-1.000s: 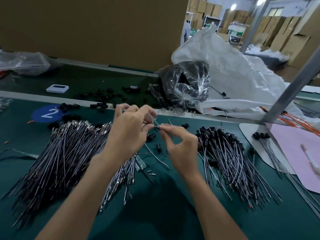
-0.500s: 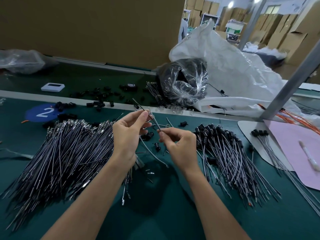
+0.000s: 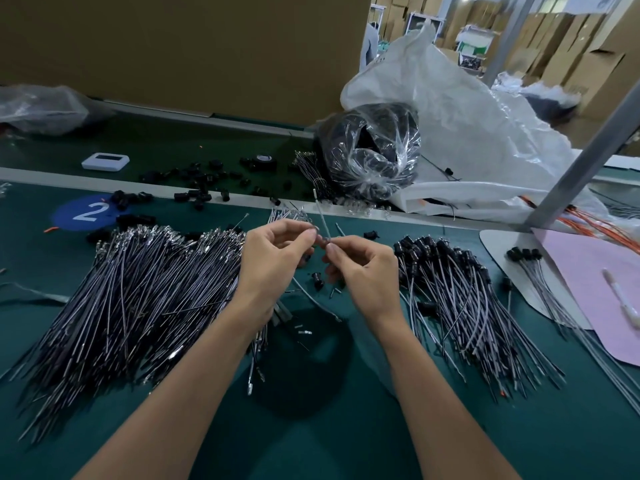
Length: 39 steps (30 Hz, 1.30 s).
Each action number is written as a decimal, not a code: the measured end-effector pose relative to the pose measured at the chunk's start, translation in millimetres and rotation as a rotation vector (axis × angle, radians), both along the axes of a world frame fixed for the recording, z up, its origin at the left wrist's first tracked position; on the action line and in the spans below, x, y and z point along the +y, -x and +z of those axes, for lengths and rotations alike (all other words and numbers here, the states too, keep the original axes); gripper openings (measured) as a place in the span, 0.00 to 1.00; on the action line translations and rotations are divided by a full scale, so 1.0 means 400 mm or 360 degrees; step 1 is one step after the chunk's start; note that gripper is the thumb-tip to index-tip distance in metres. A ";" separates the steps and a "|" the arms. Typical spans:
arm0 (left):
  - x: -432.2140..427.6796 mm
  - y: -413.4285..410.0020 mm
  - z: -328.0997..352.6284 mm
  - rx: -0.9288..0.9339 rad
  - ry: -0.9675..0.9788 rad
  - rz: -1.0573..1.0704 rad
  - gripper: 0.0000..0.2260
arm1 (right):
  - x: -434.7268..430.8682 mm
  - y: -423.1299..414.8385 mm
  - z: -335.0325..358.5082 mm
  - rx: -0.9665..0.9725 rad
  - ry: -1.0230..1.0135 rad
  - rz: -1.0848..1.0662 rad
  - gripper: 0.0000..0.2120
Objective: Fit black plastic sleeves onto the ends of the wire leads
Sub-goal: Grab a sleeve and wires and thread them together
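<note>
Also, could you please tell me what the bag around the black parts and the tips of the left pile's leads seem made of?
The bag looks like thin clear plastic film: glossy, crinkled, see-through, with bright highlights. The lead tips look like bare metal, perhaps crimped terminals: they glint silvery against darker insulation.

Factory assembly line, not a lab or home bench. The work surface is a long green bench (image 3: 311, 427) with a grey rail (image 3: 52, 179) and a second green lane behind it. A blue station sticker "2" (image 3: 90, 212) marks the spot. Stock is in bulk: wire leads (image 3: 138, 289) piled by the hundred, a second pile of sleeved leads (image 3: 460, 289), and black sleeves (image 3: 194, 174) scattered loose along the rail. On the bench sit a clear bag of black parts (image 3: 370, 157) and a big white bulk sack (image 3: 467, 116). A brown partition board (image 3: 173, 46) backs the station. Beyond it are stacked cardboard cartons (image 3: 571, 39), so there's warehouse storage beside the line.
</note>
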<state>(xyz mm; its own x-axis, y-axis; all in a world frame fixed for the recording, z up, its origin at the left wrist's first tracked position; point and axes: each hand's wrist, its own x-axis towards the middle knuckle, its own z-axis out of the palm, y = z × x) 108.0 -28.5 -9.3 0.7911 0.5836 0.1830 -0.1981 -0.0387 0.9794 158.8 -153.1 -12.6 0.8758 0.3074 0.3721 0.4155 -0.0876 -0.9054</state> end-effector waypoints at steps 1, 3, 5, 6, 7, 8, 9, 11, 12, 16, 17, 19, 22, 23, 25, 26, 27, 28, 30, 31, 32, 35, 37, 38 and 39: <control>0.005 -0.002 -0.005 0.0031 -0.0092 0.0018 0.05 | -0.002 -0.004 0.000 0.0022 -0.0031 -0.0037 0.13; 0.009 -0.007 -0.018 0.0173 -0.0491 0.0059 0.05 | -0.007 -0.013 0.000 0.0063 -0.0083 -0.0131 0.13; 0.002 -0.008 -0.028 0.0362 -0.0946 0.0016 0.08 | -0.013 -0.020 -0.001 0.0055 -0.0086 -0.0234 0.14; -0.003 -0.009 -0.035 0.0456 -0.1111 -0.0039 0.12 | -0.015 -0.023 -0.002 0.0036 -0.0072 -0.0279 0.13; -0.005 -0.011 -0.043 0.0552 -0.1228 -0.0103 0.16 | -0.016 -0.024 -0.003 0.0016 -0.0059 -0.0320 0.12; -0.007 -0.012 -0.049 0.0625 -0.1307 -0.0153 0.18 | -0.016 -0.024 -0.003 -0.0001 -0.0045 -0.0354 0.10; -0.007 -0.013 -0.053 0.0658 -0.1349 -0.0185 0.17 | -0.016 -0.025 -0.004 -0.0014 -0.0029 -0.0385 0.08; -0.005 -0.014 -0.057 0.0642 -0.1342 -0.0186 0.14 | -0.017 -0.027 -0.002 -0.0025 0.0015 -0.0433 0.05; -0.005 -0.013 -0.055 0.0613 -0.1287 -0.0157 0.12 | -0.019 -0.027 -0.001 -0.0029 0.0036 -0.0447 0.04; 0.000 -0.009 -0.030 0.0306 -0.0568 -0.0035 0.07 | -0.025 -0.027 0.008 -0.0047 0.0099 -0.0451 0.04; 0.005 -0.006 -0.023 0.0233 -0.0298 -0.0037 0.06 | -0.027 -0.027 0.009 -0.0046 0.0123 -0.0440 0.06; 0.020 0.000 -0.011 0.0125 0.0208 -0.0087 0.08 | -0.028 -0.026 0.011 -0.0021 0.0169 -0.0419 0.07; 0.040 0.005 -0.008 0.0021 0.0638 -0.0155 0.09 | -0.031 -0.025 0.010 -0.0027 0.0235 -0.0412 0.06; 0.044 0.005 -0.009 0.0001 0.0686 -0.0158 0.09 | -0.031 -0.024 0.010 -0.0036 0.0256 -0.0407 0.06; 0.048 0.005 -0.013 -0.0016 0.0699 -0.0152 0.10 | -0.032 -0.024 0.008 -0.0046 0.0287 -0.0390 0.06; 0.049 0.005 -0.014 -0.0018 0.0683 -0.0149 0.10 | -0.032 -0.024 0.008 -0.0051 0.0296 -0.0386 0.06; 0.049 0.005 -0.014 -0.0017 0.0661 -0.0152 0.10 | -0.032 -0.024 0.008 -0.0058 0.0305 -0.0384 0.06; 0.048 0.005 -0.014 -0.0012 0.0634 -0.0161 0.10 | -0.032 -0.024 0.009 -0.0066 0.0317 -0.0384 0.06; 0.046 0.005 -0.014 0.0004 0.0560 -0.0188 0.11 | -0.031 -0.025 0.009 -0.0081 0.0342 -0.0384 0.06; 0.045 0.005 -0.014 0.0014 0.0519 -0.0199 0.11 | -0.031 -0.025 0.010 -0.0085 0.0351 -0.0384 0.06; 0.043 0.006 -0.014 0.0022 0.0488 -0.0206 0.11 | -0.030 -0.025 0.010 -0.0089 0.0356 -0.0383 0.06; 0.037 0.007 -0.016 0.0032 0.0445 -0.0238 0.11 | -0.029 -0.023 0.011 -0.0101 0.0358 -0.0378 0.06; 0.035 0.007 -0.019 0.0035 0.0408 -0.0266 0.12 | -0.028 -0.023 0.011 -0.0100 0.0356 -0.0376 0.05; 0.034 0.007 -0.019 0.0038 0.0382 -0.0264 0.12 | -0.027 -0.023 0.011 -0.0097 0.0353 -0.0374 0.05; 0.035 0.007 -0.020 0.0041 0.0365 -0.0256 0.12 | -0.027 -0.024 0.010 -0.0093 0.0350 -0.0369 0.05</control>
<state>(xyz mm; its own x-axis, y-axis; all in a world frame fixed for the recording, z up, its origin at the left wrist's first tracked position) 105.3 -14.7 -17.3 0.8795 0.4743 0.0396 -0.1590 0.2144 0.9637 168.3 -163.9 -8.4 0.9110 0.1806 0.3707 0.4123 -0.3768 -0.8295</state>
